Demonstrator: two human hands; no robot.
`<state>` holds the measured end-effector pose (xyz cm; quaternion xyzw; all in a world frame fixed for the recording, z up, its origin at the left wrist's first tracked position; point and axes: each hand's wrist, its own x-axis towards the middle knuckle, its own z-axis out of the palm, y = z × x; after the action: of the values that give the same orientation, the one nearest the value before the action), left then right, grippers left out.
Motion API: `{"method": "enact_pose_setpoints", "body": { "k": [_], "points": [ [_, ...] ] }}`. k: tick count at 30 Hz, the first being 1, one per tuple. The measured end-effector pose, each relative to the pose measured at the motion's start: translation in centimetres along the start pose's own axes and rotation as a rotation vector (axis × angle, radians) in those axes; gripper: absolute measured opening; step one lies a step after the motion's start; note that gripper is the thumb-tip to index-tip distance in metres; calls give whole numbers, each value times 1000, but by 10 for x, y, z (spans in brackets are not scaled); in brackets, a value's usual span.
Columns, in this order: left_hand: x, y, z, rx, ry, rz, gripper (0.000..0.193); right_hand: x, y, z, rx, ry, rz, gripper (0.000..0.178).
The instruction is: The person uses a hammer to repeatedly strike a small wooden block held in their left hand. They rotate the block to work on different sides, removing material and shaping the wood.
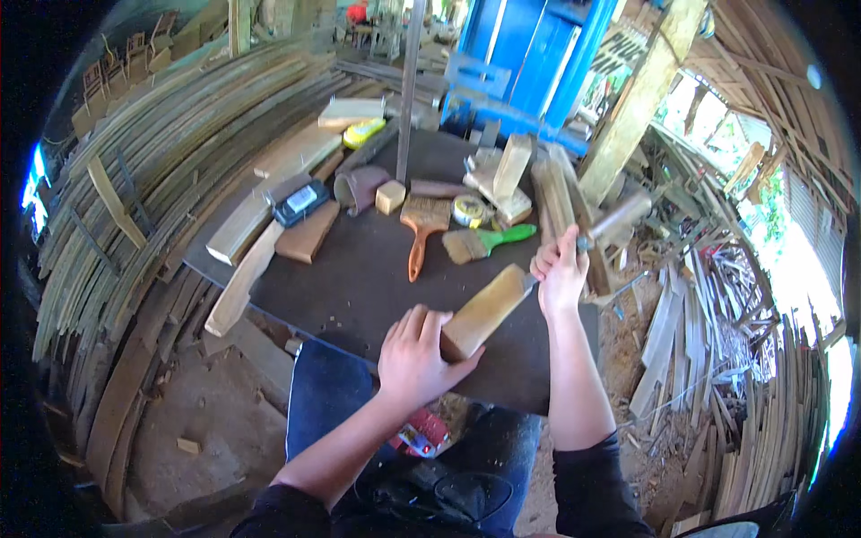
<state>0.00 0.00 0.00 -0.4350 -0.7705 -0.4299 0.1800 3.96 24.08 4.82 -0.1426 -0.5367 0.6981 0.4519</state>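
A pale wooden block [484,311] lies slanted on the dark table [359,278] in front of me. My left hand [414,357] grips its near end. My right hand [560,271] is closed around a tool with a thick wooden handle [619,215]; the handle sticks up to the right. The tool's metal tip [531,283] sits at the block's far end. Both forearms come up from the lower edge, over my blue-trousered lap.
Behind the block lie an orange-handled brush [420,229], a green-handled brush [489,242], a tape measure [468,211], a small wooden cube [390,195] and several wood offcuts. A metal rod [408,90] stands upright. Stacked wooden slats [161,179] flank both sides; a blue machine [529,54] stands behind.
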Motion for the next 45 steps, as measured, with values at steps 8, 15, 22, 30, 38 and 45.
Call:
{"method": "enact_pose_setpoints", "body": {
  "k": [8,15,22,30,38,45],
  "points": [
    [2,1,-8,85,-15,23,55,-19,10,20,263,-125,358,50],
    [5,6,-11,94,-45,7,54,2,6,6,118,153,70,46],
    [3,6,-12,140,-64,7,55,-16,9,24,199,-65,316,47],
    [14,2,-11,78,-63,-27,52,-6,10,7,-445,31,-259,42],
    [15,-27,-25,180,-27,-9,54,-23,7,15,-670,-479,-446,28],
    [12,-31,-21,159,-27,13,56,-24,15,21,-165,-379,-370,21]
  ]
}}
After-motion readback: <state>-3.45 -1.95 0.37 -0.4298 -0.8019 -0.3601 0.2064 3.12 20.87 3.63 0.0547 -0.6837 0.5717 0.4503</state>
